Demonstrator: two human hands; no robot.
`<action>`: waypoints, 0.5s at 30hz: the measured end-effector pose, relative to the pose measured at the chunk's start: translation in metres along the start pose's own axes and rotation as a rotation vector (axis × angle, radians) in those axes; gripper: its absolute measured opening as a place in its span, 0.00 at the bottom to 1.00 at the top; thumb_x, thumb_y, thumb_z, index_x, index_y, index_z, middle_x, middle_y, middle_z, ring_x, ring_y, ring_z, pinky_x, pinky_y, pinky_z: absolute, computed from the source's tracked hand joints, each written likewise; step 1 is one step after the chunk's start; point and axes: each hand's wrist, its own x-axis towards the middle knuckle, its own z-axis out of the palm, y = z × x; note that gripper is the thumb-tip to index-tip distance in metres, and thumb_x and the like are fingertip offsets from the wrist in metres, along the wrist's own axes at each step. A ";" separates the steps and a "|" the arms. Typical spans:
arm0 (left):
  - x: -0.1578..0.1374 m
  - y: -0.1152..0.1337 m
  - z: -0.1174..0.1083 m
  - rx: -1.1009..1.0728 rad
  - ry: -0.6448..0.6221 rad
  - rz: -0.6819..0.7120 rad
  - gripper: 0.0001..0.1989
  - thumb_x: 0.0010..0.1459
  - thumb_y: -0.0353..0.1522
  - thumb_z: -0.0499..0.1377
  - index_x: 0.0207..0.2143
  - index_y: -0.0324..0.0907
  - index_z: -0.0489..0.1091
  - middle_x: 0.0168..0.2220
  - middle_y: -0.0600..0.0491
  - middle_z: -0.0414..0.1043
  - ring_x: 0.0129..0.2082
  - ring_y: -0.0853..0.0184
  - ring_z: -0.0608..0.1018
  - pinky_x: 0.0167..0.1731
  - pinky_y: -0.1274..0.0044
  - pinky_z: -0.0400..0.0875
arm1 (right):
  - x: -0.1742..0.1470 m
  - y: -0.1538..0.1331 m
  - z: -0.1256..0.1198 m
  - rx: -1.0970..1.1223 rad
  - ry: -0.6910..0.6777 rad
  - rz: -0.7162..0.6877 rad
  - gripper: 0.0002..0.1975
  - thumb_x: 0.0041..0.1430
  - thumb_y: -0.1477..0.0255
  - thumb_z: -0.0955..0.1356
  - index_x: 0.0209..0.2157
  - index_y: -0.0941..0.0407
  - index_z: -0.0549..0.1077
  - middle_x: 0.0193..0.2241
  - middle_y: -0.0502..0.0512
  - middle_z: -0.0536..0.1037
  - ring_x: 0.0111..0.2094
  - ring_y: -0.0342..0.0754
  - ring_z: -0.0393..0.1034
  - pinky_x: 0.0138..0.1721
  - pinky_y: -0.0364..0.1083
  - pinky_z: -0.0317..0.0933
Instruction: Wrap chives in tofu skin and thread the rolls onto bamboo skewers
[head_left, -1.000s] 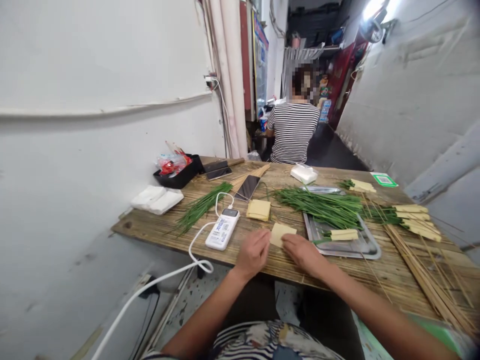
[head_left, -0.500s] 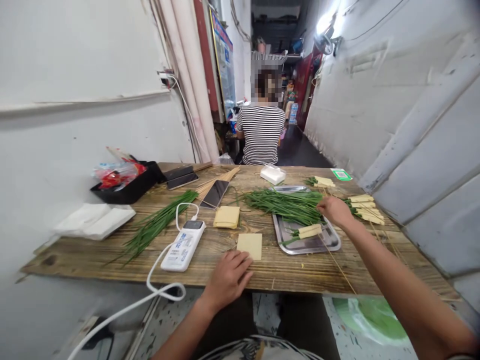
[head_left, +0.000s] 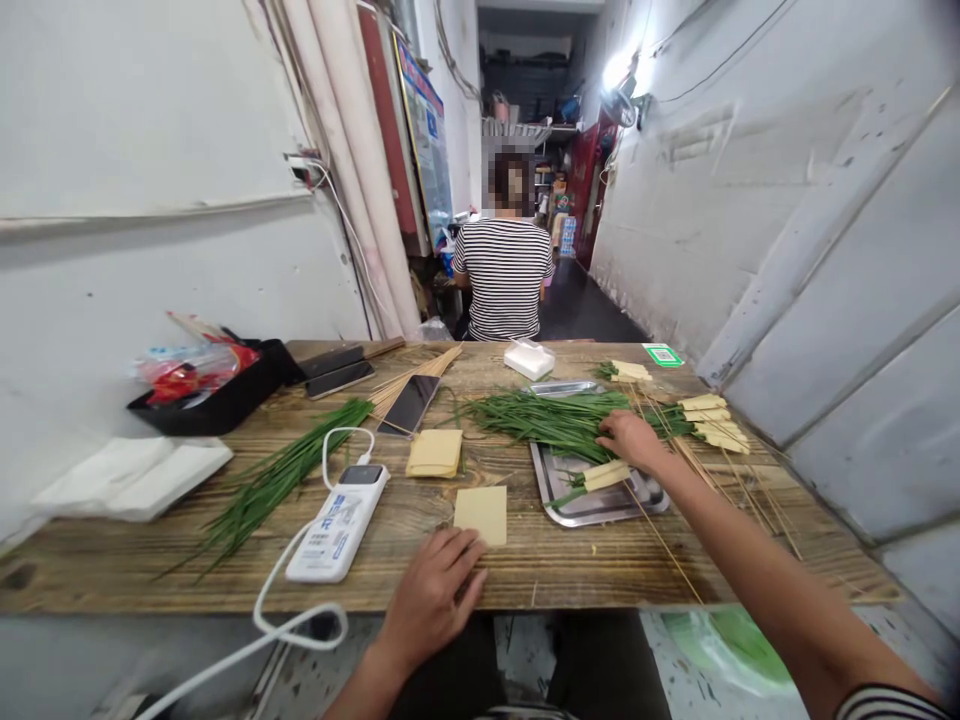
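Note:
A square, pale yellow sheet of tofu skin (head_left: 481, 512) lies flat on the wooden table. At its near left corner rests my left hand (head_left: 441, 588), palm down with the fingers stretched out. My right hand (head_left: 631, 438) reaches to the right end of a pile of green chives (head_left: 555, 418), its fingers bent down and closed on some stalks; the fingertips are partly hidden. Under the chives is a metal tray (head_left: 559, 508), which also holds skewered tofu skin rolls (head_left: 606, 475) with chives inside. A stack of tofu skin sheets (head_left: 435, 452) sits left of the tray.
More rolls (head_left: 709, 415) lie at the right with loose skewers. A white power bank (head_left: 337, 525) with a cable, a chive bunch (head_left: 289, 480), a phone (head_left: 409, 405), a black basket (head_left: 217, 400) and tissues (head_left: 135, 478) occupy the left. Beyond the table sits a person (head_left: 502, 275) in stripes.
The view has shifted, so the scene sits further left and lower. My right hand has moved a little left over the chive ends. My left hand stays by the single sheet.

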 end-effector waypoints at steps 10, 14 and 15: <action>0.002 0.002 -0.003 -0.012 -0.006 -0.002 0.15 0.59 0.29 0.54 0.50 0.41 0.68 0.47 0.45 0.72 0.47 0.60 0.72 0.48 0.63 0.71 | -0.001 -0.011 -0.007 -0.071 -0.036 -0.077 0.07 0.56 0.72 0.66 0.32 0.59 0.75 0.36 0.60 0.74 0.39 0.50 0.69 0.36 0.42 0.59; 0.002 0.003 -0.002 -0.017 0.009 -0.009 0.15 0.59 0.29 0.54 0.49 0.42 0.68 0.46 0.46 0.72 0.47 0.59 0.72 0.48 0.63 0.71 | 0.000 -0.012 -0.012 -0.073 -0.026 -0.100 0.07 0.55 0.74 0.64 0.30 0.59 0.75 0.36 0.60 0.75 0.40 0.50 0.69 0.36 0.42 0.59; 0.002 0.003 -0.002 -0.020 0.010 -0.010 0.15 0.59 0.29 0.54 0.49 0.42 0.68 0.46 0.46 0.73 0.47 0.59 0.72 0.48 0.63 0.71 | 0.001 -0.012 -0.013 -0.071 -0.019 -0.101 0.07 0.55 0.74 0.64 0.30 0.59 0.75 0.36 0.60 0.75 0.41 0.50 0.69 0.36 0.42 0.59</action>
